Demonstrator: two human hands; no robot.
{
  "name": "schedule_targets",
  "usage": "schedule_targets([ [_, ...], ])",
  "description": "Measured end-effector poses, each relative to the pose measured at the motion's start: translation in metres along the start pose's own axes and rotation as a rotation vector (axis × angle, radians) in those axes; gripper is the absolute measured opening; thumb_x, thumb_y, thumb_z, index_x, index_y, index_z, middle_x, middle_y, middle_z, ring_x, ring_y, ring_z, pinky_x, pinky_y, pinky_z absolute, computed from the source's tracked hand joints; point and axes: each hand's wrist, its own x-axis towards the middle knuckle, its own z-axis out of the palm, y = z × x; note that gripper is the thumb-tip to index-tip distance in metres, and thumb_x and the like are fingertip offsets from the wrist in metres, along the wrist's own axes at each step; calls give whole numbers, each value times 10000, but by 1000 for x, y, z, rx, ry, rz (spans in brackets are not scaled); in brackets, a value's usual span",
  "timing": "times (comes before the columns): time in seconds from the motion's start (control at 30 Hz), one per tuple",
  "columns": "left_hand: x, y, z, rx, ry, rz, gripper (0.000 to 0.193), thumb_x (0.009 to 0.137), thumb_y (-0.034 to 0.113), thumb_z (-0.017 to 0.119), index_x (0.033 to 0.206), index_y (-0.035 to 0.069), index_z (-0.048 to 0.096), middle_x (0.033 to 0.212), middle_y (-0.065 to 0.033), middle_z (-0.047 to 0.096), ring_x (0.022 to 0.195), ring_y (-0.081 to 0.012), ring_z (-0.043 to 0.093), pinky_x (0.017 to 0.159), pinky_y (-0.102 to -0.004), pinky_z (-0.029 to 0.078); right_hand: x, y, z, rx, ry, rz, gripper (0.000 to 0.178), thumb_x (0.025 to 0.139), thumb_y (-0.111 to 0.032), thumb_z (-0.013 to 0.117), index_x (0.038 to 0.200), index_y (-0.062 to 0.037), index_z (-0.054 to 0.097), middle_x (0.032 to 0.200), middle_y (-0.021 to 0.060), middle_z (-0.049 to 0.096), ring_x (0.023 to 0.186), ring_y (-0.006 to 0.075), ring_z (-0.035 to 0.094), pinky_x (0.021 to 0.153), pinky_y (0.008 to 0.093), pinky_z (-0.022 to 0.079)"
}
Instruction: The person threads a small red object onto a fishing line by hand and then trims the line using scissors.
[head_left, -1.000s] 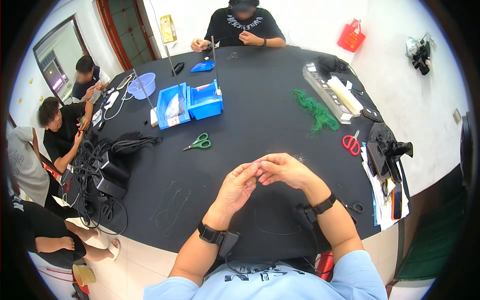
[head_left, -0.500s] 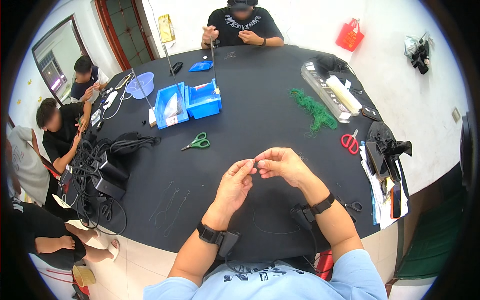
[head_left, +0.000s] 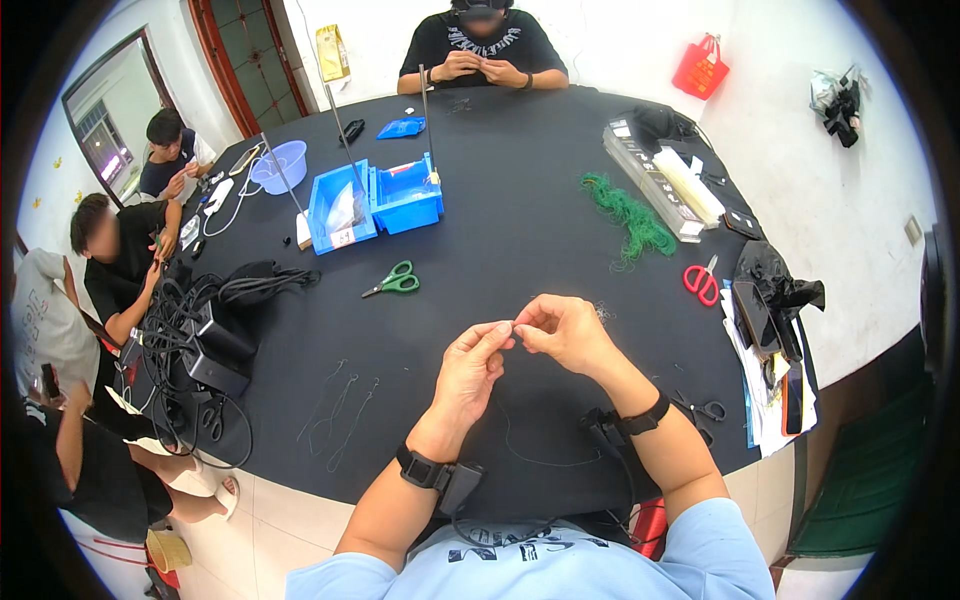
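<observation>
My left hand point(head_left: 473, 365) is closed in a pinch, thumb against forefinger, above the black tabletop. Its fingertips meet those of my right hand point(head_left: 562, 335), which pinches too. Whatever lies between them is too small to make out. Below the hands a thin dark line point(head_left: 520, 440) curves over the cloth toward my right wrist; whether it reaches my fingers cannot be told. Several thin lines with small ends point(head_left: 350, 410) are laid out to the left. Just beyond my right hand is a small pale tangle point(head_left: 602, 312). Green-handled scissors point(head_left: 398, 280) lie ahead of my left hand.
Blue bins point(head_left: 408, 205) with upright metal rods and a green thread tangle point(head_left: 638, 222) lie farther off. Red-handled scissors point(head_left: 703, 284), black scissors point(head_left: 711, 411) and phones are at right. Black cables and boxes point(head_left: 217, 350) crowd the left. Co-workers sit around the table.
My right hand's fingers have drawn closer together at the pinch; my left hand has barely moved. Across the table, a co-worker's raised hand has come down to meet the other.
</observation>
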Motion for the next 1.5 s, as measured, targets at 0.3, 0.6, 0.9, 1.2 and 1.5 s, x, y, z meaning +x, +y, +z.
schedule_targets([
  [0.3,-6,7,12,98,3,-38,176,918,193,675,1022,53,651,861,-40,662,579,-36,467,513,-174,369,-1,1,-5,-210,39,-196,90,805,-67,673,867,-2,659,728,41,648,688,93,621,634,247,511],
  [0.6,-4,7,4,352,-12,17,177,913,201,682,964,33,664,893,-74,683,553,-45,448,499,-185,364,-3,-3,-13,-272,-26,-319,85,793,-62,671,840,5,648,722,104,639,649,179,639,617,296,521],
  [0.9,-3,6,2,338,-49,-16,194,894,188,706,993,23,684,875,-66,675,555,-42,435,498,-188,351,-5,-7,-19,-220,-99,-242,57,851,-35,667,890,5,658,747,62,669,654,111,630,602,255,514],
  [1.2,-4,8,5,279,-57,-37,222,884,176,718,1007,-4,682,856,-42,652,563,-29,432,503,-186,347,-1,-8,-22,151,-145,68,158,928,-87,621,985,57,654,825,105,678,705,144,664,661,276,578],
  [1.5,-2,4,2,288,-50,-7,207,880,160,716,1001,-4,683,841,-27,650,552,-21,417,486,-189,324,-1,-10,-20,338,-145,206,163,906,-83,642,999,51,651,829,82,650,717,129,642,672,282,592],
])
